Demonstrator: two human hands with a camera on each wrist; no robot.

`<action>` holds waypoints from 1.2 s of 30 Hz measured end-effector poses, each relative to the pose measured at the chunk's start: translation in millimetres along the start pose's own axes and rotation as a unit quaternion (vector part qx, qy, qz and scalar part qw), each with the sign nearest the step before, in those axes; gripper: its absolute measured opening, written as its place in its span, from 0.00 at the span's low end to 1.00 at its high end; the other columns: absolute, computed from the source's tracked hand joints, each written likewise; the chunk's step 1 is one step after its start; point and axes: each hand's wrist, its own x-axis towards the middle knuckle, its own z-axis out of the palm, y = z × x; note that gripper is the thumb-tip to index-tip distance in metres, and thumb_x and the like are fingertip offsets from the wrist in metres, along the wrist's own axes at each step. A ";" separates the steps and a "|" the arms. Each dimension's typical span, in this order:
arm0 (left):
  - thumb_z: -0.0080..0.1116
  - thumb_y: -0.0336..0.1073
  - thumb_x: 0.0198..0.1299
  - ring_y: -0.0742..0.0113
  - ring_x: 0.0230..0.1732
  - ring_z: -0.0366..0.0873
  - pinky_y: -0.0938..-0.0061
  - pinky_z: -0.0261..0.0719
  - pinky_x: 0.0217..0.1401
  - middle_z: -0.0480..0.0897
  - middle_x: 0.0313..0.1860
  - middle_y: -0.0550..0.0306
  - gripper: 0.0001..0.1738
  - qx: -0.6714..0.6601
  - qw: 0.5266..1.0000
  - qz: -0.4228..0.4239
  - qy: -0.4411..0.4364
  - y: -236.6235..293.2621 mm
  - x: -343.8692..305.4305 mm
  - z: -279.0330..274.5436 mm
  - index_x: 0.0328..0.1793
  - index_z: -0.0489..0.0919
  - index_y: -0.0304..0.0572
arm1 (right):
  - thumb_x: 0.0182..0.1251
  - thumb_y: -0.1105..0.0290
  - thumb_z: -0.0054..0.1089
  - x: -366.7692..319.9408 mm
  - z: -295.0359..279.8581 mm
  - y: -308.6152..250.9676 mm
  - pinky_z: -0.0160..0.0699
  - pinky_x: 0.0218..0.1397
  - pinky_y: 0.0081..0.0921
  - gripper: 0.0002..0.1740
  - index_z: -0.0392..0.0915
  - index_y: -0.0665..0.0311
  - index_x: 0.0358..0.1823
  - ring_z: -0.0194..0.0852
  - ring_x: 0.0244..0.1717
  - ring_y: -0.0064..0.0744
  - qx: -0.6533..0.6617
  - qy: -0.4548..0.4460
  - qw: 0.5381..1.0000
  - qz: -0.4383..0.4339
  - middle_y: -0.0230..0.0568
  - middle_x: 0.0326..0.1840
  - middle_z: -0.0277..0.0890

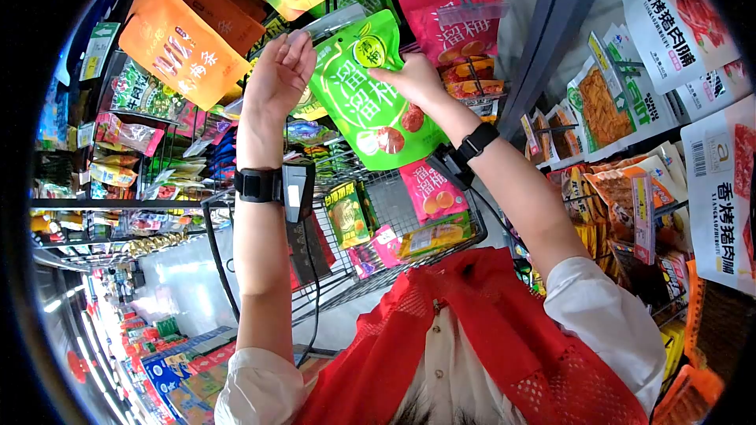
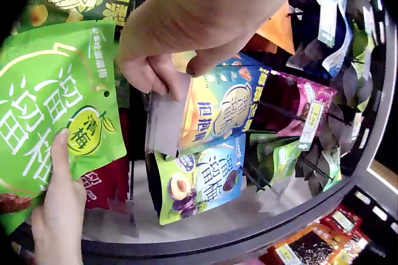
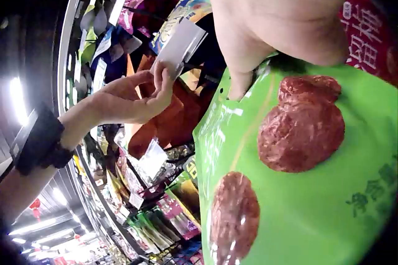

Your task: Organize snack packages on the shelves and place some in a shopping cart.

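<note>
My right hand (image 1: 415, 81) grips a green snack bag (image 1: 366, 106) printed with dried plums, its thumb lying over the printed front. In the right wrist view the bag (image 3: 298, 184) fills much of the frame beneath the hand. My left hand (image 1: 277, 72) is raised beside the bag, in front of the shelf. Seen from the left wrist, its fingers and thumb pinch a pale plastic price-tag holder (image 2: 166, 122) at the end of a display hook. Blue and yellow snack bags (image 2: 227, 103) hang just behind that holder.
Below my arms stands a wire shopping cart (image 1: 386, 197) holding several packets, including a pink bag (image 1: 433, 189). An orange bag (image 1: 185, 43) hangs at the left, pink bags (image 1: 453, 20) behind the green one. A dark shelf post (image 1: 547, 39) rises at the right, beside white jerky bags (image 1: 720, 181).
</note>
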 end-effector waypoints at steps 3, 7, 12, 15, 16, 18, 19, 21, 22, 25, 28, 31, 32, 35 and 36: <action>0.50 0.34 0.57 0.59 0.46 0.75 0.67 0.73 0.54 0.79 0.40 0.47 0.14 -0.025 0.999 -0.013 -0.038 5.9 -1.0 -0.6 0.45 0.69 0.30 | 0.42 0.52 0.65 -1.9 0.6 -1.6 0.73 0.37 0.31 0.23 0.78 0.59 0.38 0.77 0.33 0.39 0.025 0.011 1.000 -0.001 0.44 0.31 0.78; 0.50 0.34 0.57 0.59 0.46 0.74 0.66 0.72 0.54 0.78 0.42 0.47 0.15 -0.040 0.999 -0.015 -0.018 9.8 -1.4 -0.9 0.45 0.69 0.29 | 0.43 0.52 0.65 -12.0 -3.8 -16.6 0.73 0.37 0.31 0.24 0.78 0.61 0.38 0.78 0.32 0.38 0.055 0.000 0.998 -0.014 0.44 0.31 0.78; 0.50 0.33 0.57 0.58 0.46 0.75 0.65 0.72 0.54 0.77 0.42 0.46 0.15 -0.051 0.999 -0.011 0.006 6.8 -5.2 3.5 0.46 0.68 0.28 | 0.47 0.58 0.64 -16.2 -5.0 -27.5 0.73 0.37 0.27 0.21 0.77 0.65 0.38 0.77 0.32 0.32 0.048 -0.008 0.998 -0.036 0.42 0.32 0.78; 0.50 0.33 0.57 0.58 0.46 0.75 0.65 0.72 0.54 0.77 0.43 0.45 0.14 -0.052 0.999 -0.013 0.007 7.7 -5.0 2.6 0.45 0.68 0.29 | 0.42 0.52 0.65 -9.2 -3.3 -27.5 0.74 0.36 0.32 0.24 0.78 0.63 0.36 0.78 0.30 0.40 0.050 0.015 0.998 -0.042 0.46 0.29 0.78; 0.50 0.33 0.57 0.59 0.46 0.75 0.65 0.73 0.54 0.77 0.43 0.45 0.14 -0.055 0.998 -0.020 -0.003 8.2 -4.6 1.7 0.45 0.68 0.29 | 0.42 0.52 0.65 -8.6 -3.9 -30.4 0.74 0.36 0.33 0.24 0.78 0.64 0.36 0.77 0.30 0.40 0.050 0.015 0.998 -0.041 0.47 0.29 0.78; 0.50 0.32 0.57 0.59 0.46 0.75 0.65 0.73 0.54 0.77 0.43 0.45 0.13 -0.055 0.998 -0.018 0.002 7.8 -4.5 1.0 0.44 0.68 0.29 | 0.42 0.52 0.65 -6.0 -3.2 -28.7 0.73 0.36 0.33 0.24 0.78 0.64 0.36 0.77 0.30 0.41 0.032 0.018 0.999 -0.035 0.47 0.29 0.78; 0.50 0.32 0.57 0.59 0.46 0.75 0.65 0.73 0.54 0.77 0.43 0.44 0.12 -0.054 0.998 -0.016 0.007 7.2 -5.1 1.2 0.43 0.68 0.30 | 0.42 0.52 0.65 -4.2 -2.9 -26.8 0.73 0.36 0.33 0.24 0.78 0.64 0.36 0.77 0.31 0.41 0.014 0.021 0.999 -0.029 0.48 0.29 0.78; 0.50 0.32 0.57 0.59 0.45 0.75 0.65 0.73 0.53 0.77 0.42 0.44 0.12 -0.057 0.998 -0.017 -0.007 5.3 -6.2 -0.4 0.43 0.68 0.30 | 0.42 0.52 0.65 -0.6 -1.2 -20.8 0.73 0.36 0.33 0.24 0.78 0.64 0.35 0.77 0.31 0.41 0.023 0.023 0.999 -0.027 0.47 0.29 0.78; 0.50 0.32 0.57 0.59 0.45 0.75 0.66 0.73 0.53 0.77 0.41 0.44 0.12 -0.060 0.998 -0.019 -0.020 4.1 -6.8 -1.4 0.43 0.69 0.30 | 0.42 0.52 0.65 1.2 -0.1 -17.3 0.73 0.36 0.33 0.24 0.78 0.64 0.35 0.77 0.31 0.41 0.033 0.026 0.999 -0.023 0.47 0.29 0.78; 0.49 0.32 0.58 0.60 0.43 0.76 0.68 0.74 0.53 0.78 0.40 0.46 0.12 -0.057 0.998 -0.020 0.002 -1.1 -9.0 -3.5 0.43 0.69 0.30 | 0.42 0.52 0.65 6.5 3.9 -7.8 0.73 0.36 0.33 0.24 0.78 0.64 0.35 0.77 0.32 0.40 0.058 0.023 0.998 -0.013 0.47 0.29 0.78; 0.48 0.33 0.58 0.60 0.43 0.76 0.69 0.74 0.52 0.79 0.39 0.48 0.13 -0.027 0.999 -0.018 -0.013 -11.2 -9.4 -11.7 0.45 0.70 0.30 | 0.42 0.52 0.65 26.2 10.1 11.0 0.73 0.37 0.32 0.24 0.78 0.64 0.35 0.77 0.33 0.41 0.070 -0.005 0.997 0.021 0.46 0.30 0.78; 0.44 0.35 0.61 0.65 0.42 0.75 0.71 0.73 0.51 0.78 0.40 0.55 0.13 -0.014 0.999 -0.003 -0.029 -29.5 -13.6 -26.6 0.48 0.71 0.36 | 0.43 0.51 0.65 48.9 15.5 24.4 0.73 0.38 0.32 0.24 0.78 0.64 0.36 0.77 0.35 0.42 -0.017 0.008 0.996 0.091 0.47 0.32 0.78; 0.42 0.36 0.61 0.67 0.42 0.73 0.72 0.73 0.51 0.78 0.39 0.58 0.14 -0.011 1.000 0.009 0.017 -36.3 -12.8 -31.6 0.51 0.70 0.40 | 0.43 0.50 0.65 53.9 17.9 26.9 0.72 0.39 0.34 0.25 0.78 0.65 0.35 0.76 0.36 0.45 -0.025 0.005 0.996 0.083 0.49 0.34 0.77; 0.41 0.35 0.62 0.70 0.42 0.70 0.71 0.72 0.51 0.73 0.37 0.61 0.17 0.046 0.998 0.050 -0.018 -47.4 -18.6 -40.9 0.57 0.66 0.41 | 0.42 0.47 0.64 59.1 12.5 4.3 0.72 0.40 0.36 0.29 0.77 0.68 0.35 0.76 0.37 0.47 -0.135 0.019 0.986 0.096 0.54 0.35 0.76; 0.41 0.35 0.62 0.71 0.41 0.70 0.72 0.72 0.50 0.72 0.36 0.62 0.18 0.104 0.991 0.072 0.035 -49.7 -22.5 -36.9 0.59 0.65 0.42 | 0.42 0.47 0.64 69.4 18.5 12.9 0.72 0.40 0.36 0.29 0.77 0.68 0.35 0.76 0.37 0.47 -0.138 0.013 0.986 0.089 0.54 0.35 0.76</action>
